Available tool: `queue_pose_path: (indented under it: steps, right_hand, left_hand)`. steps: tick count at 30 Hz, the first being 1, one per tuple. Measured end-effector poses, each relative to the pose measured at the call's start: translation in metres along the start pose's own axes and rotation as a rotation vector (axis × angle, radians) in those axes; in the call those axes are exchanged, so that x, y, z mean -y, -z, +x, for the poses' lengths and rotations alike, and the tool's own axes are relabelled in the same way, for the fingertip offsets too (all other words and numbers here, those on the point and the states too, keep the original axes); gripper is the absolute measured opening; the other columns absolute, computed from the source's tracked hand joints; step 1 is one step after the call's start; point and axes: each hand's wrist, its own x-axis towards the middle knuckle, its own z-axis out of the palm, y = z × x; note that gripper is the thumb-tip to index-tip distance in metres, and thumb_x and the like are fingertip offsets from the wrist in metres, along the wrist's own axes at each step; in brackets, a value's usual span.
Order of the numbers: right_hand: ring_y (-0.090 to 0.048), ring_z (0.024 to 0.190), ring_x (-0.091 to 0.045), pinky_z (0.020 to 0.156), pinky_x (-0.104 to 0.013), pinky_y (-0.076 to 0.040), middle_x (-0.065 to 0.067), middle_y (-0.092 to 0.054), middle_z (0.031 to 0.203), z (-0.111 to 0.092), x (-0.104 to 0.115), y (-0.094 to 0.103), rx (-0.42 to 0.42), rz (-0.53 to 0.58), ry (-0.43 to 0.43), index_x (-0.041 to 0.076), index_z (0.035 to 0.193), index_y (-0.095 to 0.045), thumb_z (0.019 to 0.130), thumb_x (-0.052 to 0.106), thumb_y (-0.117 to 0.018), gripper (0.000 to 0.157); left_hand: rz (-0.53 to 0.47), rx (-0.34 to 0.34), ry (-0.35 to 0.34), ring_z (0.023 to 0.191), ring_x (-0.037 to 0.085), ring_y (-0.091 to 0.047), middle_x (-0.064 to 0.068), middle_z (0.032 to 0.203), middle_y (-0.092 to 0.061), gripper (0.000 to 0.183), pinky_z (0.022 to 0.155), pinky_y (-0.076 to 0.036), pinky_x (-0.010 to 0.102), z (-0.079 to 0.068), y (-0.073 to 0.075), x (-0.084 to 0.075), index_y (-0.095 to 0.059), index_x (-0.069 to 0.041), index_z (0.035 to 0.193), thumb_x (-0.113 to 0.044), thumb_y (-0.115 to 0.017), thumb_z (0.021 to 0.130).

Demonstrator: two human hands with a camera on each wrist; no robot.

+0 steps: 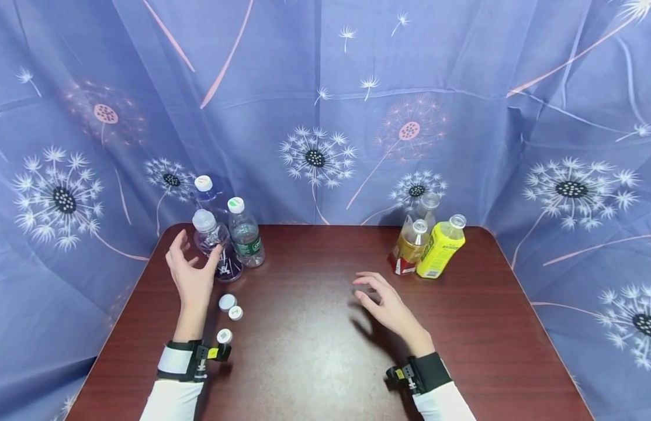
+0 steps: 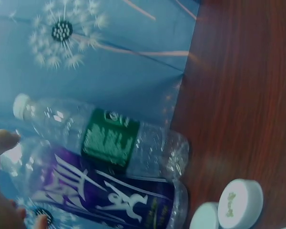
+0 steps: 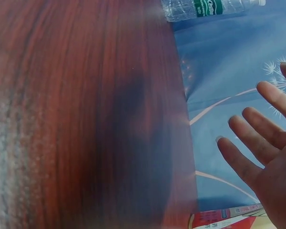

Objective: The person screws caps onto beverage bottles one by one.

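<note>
My left hand [image 1: 193,279] is raised beside a purple-labelled bottle [image 1: 229,266] that has a whitish cap [image 1: 203,220]. Its thumb and fingers are spread apart, with the thumb overlapping the bottle in the head view. In the left wrist view, the fingertips appear near the bottle's top. Right of it stands a clear bottle with a green label [image 1: 249,245] and a white cap. Behind them, another bottle's white cap [image 1: 203,183] shows; most of its body is hidden. Over the middle right of the table, my right hand [image 1: 391,310] hovers with loosely bent fingers, holding nothing.
Three loose white caps [image 1: 227,302] lie on the brown table [image 1: 315,339] near my left wrist. At the back right stand a yellow bottle [image 1: 441,248], a red-and-gold labelled bottle [image 1: 408,248] and a clear one [image 1: 429,202], all uncapped. A blue dandelion-print curtain [image 1: 315,70] borders the table.
</note>
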Motion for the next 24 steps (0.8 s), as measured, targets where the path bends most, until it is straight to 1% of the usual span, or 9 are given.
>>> queue_pose_path:
  steps: [2,4,7,9,12,14,18,21,24]
  right_hand:
    - [-0.059,0.126,-0.029,0.098,-0.051,-0.056,-0.018,-0.060,0.141,-0.001,0.002,0.002,-0.006,-0.008,-0.002,0.012,0.125,-0.067,0.102,0.012,-0.068,0.023]
    - [-0.060,0.126,-0.029,0.098,-0.049,-0.057,-0.019,-0.060,0.141,-0.001,0.004,0.004,-0.009,-0.007,-0.010,0.013,0.125,-0.067,0.101,0.012,-0.068,0.024]
    - [-0.063,0.121,-0.034,0.096,-0.048,-0.057,-0.019,-0.061,0.138,-0.002,0.007,0.006,-0.021,0.004,-0.002,0.008,0.130,-0.065,0.102,0.011,-0.068,0.028]
    - [-0.063,0.119,-0.038,0.096,-0.051,-0.057,-0.019,-0.062,0.136,-0.003,0.009,0.006,-0.032,0.035,-0.007,0.004,0.134,-0.061,0.102,0.009,-0.067,0.034]
    - [-0.063,0.120,-0.039,0.096,-0.058,-0.055,-0.015,-0.063,0.135,-0.003,0.011,0.005,-0.049,0.066,-0.019,0.002,0.141,-0.053,0.101,0.007,-0.067,0.043]
    - [-0.062,0.122,-0.038,0.097,-0.061,-0.053,-0.013,-0.063,0.136,-0.004,0.013,0.004,-0.055,0.082,-0.029,0.002,0.143,-0.051,0.101,0.006,-0.067,0.045]
    - [-0.063,0.121,-0.036,0.097,-0.060,-0.054,-0.011,-0.062,0.136,-0.009,0.014,0.002,-0.064,0.068,-0.031,0.004,0.142,-0.052,0.100,0.003,-0.068,0.045]
    - [-0.064,0.119,-0.035,0.095,-0.059,-0.055,-0.010,-0.063,0.136,-0.012,0.015,-0.001,-0.073,0.068,-0.034,0.005,0.141,-0.054,0.100,0.005,-0.068,0.043]
    - [-0.065,0.118,-0.033,0.094,-0.057,-0.056,-0.010,-0.064,0.137,-0.014,0.017,-0.005,-0.068,0.072,-0.039,0.008,0.141,-0.055,0.102,0.009,-0.067,0.041]
  left_hand:
    - [-0.048,-0.044,-0.071,0.114,0.030,-0.056,0.022,0.128,-0.055,0.062,0.087,-0.047,0.025,-0.008,0.000,-0.016,-0.054,0.001,0.142,-0.006,-0.082,0.087]
    - [-0.085,-0.053,-0.168,0.101,0.033,-0.056,0.025,0.114,-0.059,0.049,0.082,-0.046,0.023,-0.017,-0.002,-0.032,-0.061,0.007,0.131,0.002,-0.080,0.086]
    - [-0.105,0.010,-0.304,0.090,0.036,-0.056,0.031,0.101,-0.061,0.038,0.080,-0.045,0.018,-0.031,-0.008,-0.044,-0.067,0.012,0.118,0.012,-0.079,0.082]
    - [-0.115,0.091,-0.361,0.092,0.035,-0.058,0.028,0.101,-0.065,0.038,0.082,-0.045,0.015,-0.040,-0.016,-0.036,-0.070,0.009,0.115,0.013,-0.081,0.080]
    - [-0.129,0.213,-0.367,0.096,0.032,-0.062,0.022,0.106,-0.069,0.041,0.087,-0.047,0.014,-0.056,-0.030,-0.022,-0.072,0.004,0.117,0.010,-0.084,0.079]
    - [-0.133,0.285,-0.344,0.101,0.030,-0.063,0.019,0.111,-0.070,0.043,0.091,-0.048,0.018,-0.068,-0.038,-0.016,-0.072,0.001,0.121,0.005,-0.085,0.080]
    - [-0.125,0.406,-0.288,0.107,0.032,-0.066,0.014,0.118,-0.071,0.047,0.097,-0.053,0.035,-0.094,-0.050,-0.011,-0.070,-0.003,0.126,-0.004,-0.086,0.082]
    - [-0.111,0.518,-0.243,0.109,0.030,-0.066,0.011,0.122,-0.070,0.049,0.093,-0.056,0.049,-0.113,-0.057,-0.010,-0.069,-0.004,0.130,-0.011,-0.086,0.085]
    - [-0.106,0.620,-0.221,0.109,0.028,-0.066,0.011,0.122,-0.070,0.050,0.092,-0.057,0.054,-0.129,-0.062,-0.011,-0.068,-0.005,0.132,-0.016,-0.085,0.087]
